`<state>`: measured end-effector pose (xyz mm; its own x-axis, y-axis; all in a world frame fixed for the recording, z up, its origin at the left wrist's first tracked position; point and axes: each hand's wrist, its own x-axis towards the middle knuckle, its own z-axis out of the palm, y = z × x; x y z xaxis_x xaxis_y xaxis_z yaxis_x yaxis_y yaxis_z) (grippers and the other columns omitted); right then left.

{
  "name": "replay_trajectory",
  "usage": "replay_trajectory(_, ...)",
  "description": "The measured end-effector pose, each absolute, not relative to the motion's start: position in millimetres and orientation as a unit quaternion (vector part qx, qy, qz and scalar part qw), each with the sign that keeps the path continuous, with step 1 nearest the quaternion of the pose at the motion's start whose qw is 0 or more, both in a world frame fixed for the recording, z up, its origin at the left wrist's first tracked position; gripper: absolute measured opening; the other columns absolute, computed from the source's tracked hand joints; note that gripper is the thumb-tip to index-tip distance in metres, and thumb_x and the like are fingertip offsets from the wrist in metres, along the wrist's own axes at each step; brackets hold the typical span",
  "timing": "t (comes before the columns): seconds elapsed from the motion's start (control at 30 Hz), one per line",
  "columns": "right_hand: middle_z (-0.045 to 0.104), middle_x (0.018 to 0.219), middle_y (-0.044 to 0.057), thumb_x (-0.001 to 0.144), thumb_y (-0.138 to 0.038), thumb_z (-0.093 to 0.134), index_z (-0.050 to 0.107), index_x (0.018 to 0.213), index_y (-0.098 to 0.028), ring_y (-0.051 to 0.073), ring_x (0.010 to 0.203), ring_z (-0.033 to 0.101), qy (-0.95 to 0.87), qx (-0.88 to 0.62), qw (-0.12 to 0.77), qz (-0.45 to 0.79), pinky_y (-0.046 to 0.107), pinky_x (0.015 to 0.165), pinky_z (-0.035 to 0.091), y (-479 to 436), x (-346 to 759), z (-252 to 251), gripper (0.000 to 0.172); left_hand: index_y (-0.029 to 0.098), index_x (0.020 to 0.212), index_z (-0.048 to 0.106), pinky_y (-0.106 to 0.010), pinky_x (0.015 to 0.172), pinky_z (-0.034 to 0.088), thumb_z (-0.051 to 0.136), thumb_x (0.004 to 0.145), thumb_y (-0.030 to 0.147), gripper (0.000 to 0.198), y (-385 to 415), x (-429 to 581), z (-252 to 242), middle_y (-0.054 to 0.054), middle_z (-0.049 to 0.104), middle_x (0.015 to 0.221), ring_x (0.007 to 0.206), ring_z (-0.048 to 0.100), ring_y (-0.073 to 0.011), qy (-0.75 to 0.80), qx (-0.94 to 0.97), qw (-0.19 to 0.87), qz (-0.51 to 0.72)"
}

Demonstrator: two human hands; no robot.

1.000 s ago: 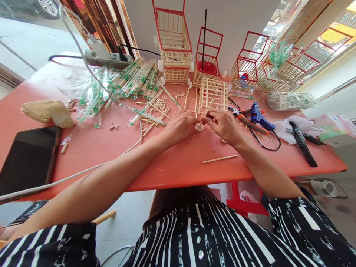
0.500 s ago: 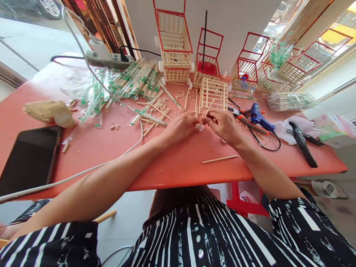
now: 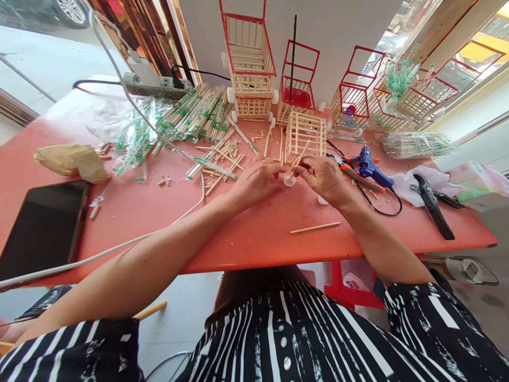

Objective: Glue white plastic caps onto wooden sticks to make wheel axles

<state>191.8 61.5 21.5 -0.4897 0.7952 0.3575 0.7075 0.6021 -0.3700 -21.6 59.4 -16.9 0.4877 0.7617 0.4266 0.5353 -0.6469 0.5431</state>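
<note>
My right hand [image 3: 324, 178] pinches a thin wooden stick [image 3: 302, 154] that slants up between thumb and fingers. A small white wheel [image 3: 289, 181] sits at the lower end of that stick, just above or on the tabletop. My left hand [image 3: 258, 180] is just left of the wheel, its fingers loosely bent and a little apart, with nothing visible in them. Under my right wrist a second white wheel [image 3: 322, 200] lies partly hidden. Right behind my hands stands a small basket frame of sticks [image 3: 306, 132]. A loose stick [image 3: 315, 227] lies nearer the table edge.
Stick-built carts with red rims [image 3: 252, 63] line the wall. On the right lie orange-handled pliers [image 3: 361, 178], a blue glue gun [image 3: 369, 168] and a black clamp [image 3: 431, 204]. Wrapped chopsticks [image 3: 199, 114], a white cable [image 3: 159, 231] and a phone [image 3: 43, 228] occupy the left.
My left fingers have come away from the white wheel, which now shows more fully. The stick in my right hand has shifted slightly right.
</note>
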Motion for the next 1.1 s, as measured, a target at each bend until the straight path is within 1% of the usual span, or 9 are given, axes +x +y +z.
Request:
replay_trajectory(0.13,0.072,0.081,0.005,0.103,-0.043,0.054,0.070,0.080,-0.018,0.015,0.066,0.054,-0.857,-0.441,0.253,0.089,0.028,0.068,0.038,61,194,24,0.037,0.018,0.107,0.077,-0.033,0.090,0.045,0.073,0.085,0.027,0.024,60,-23,-17,-0.006,0.077,0.102,0.095,0.068,-0.0223,0.405,0.840,0.175,0.315)
replay_trajectory(0.27,0.072,0.081,0.005,0.103,-0.045,0.052,0.069,0.079,-0.018,0.014,0.066,0.053,-0.859,-0.437,0.253,0.085,0.028,0.068,0.037,61,193,24,0.040,0.020,0.110,0.078,-0.035,0.093,0.044,0.074,0.084,0.027,0.028,59,-25,-13,-0.005,0.076,0.100,0.096,0.067,-0.0229,0.423,0.834,0.185,0.302)
replay_trajectory(0.4,0.072,0.081,0.006,0.103,-0.051,0.052,0.070,0.080,-0.017,0.015,0.068,0.056,-0.853,-0.448,0.252,0.086,0.028,0.068,0.037,60,192,23,0.045,0.022,0.109,0.079,-0.036,0.093,0.045,0.075,0.085,0.037,0.028,57,-26,-3,-0.004,0.075,0.097,0.094,0.066,-0.0228,0.441,0.820,0.189,0.312)
replay_trajectory(0.57,0.075,0.087,0.006,0.101,-0.057,0.053,0.073,0.087,-0.017,0.016,0.072,0.061,-0.848,-0.446,0.264,0.111,0.028,0.070,0.040,59,192,23,0.047,0.022,0.117,0.077,-0.038,0.095,0.047,0.078,0.083,0.036,0.037,58,-31,1,-0.005,0.075,0.101,0.100,0.065,-0.0250,0.450,0.819,0.174,0.310)
replay_trajectory(0.73,0.073,0.083,0.004,0.099,-0.059,0.055,0.073,0.089,-0.018,0.015,0.071,0.059,-0.846,-0.448,0.270,0.107,0.028,0.070,0.040,57,192,27,0.045,0.019,0.111,0.076,-0.041,0.101,0.047,0.069,0.091,0.039,0.030,62,-34,0,-0.006,0.075,0.101,0.102,0.065,-0.0255,0.448,0.816,0.152,0.331)
replay_trajectory(0.83,0.072,0.079,0.003,0.098,-0.059,0.058,0.074,0.091,-0.018,0.015,0.069,0.058,-0.845,-0.452,0.266,0.098,0.028,0.070,0.040,57,195,31,0.044,0.021,0.105,0.077,-0.041,0.100,0.047,0.056,0.096,0.028,0.024,67,-41,5,-0.006,0.075,0.105,0.104,0.065,-0.0253,0.460,0.811,0.121,0.342)
replay_trajectory(0.93,0.072,0.079,0.003,0.096,-0.062,0.060,0.075,0.092,-0.018,0.015,0.069,0.059,-0.841,-0.458,0.274,0.085,0.029,0.070,0.041,56,202,40,0.047,0.022,0.100,0.077,-0.041,0.100,0.047,0.050,0.084,0.008,0.034,72,-53,11,-0.005,0.075,0.102,0.104,0.064,-0.0246,0.470,0.818,0.095,0.318)
replay_trajectory(1.0,0.073,0.078,0.003,0.095,-0.065,0.060,0.075,0.090,-0.019,0.015,0.068,0.059,-0.831,-0.468,0.292,0.077,0.029,0.069,0.042,55,207,47,0.049,0.022,0.100,0.077,-0.042,0.102,0.046,0.051,0.079,0.007,0.037,76,-63,15,-0.005,0.074,0.104,0.105,0.064,-0.0252,0.466,0.836,0.081,0.278)
replay_trajectory(1.1,0.071,0.073,0.003,0.096,-0.066,0.057,0.072,0.083,-0.021,0.015,0.065,0.059,-0.813,-0.489,0.313,0.054,0.031,0.067,0.044,54,216,56,0.049,0.021,0.102,0.075,-0.042,0.102,0.044,0.054,0.081,0.014,0.030,77,-73,16,-0.007,0.073,0.107,0.107,0.061,-0.0266,0.438,0.876,0.069,0.191)
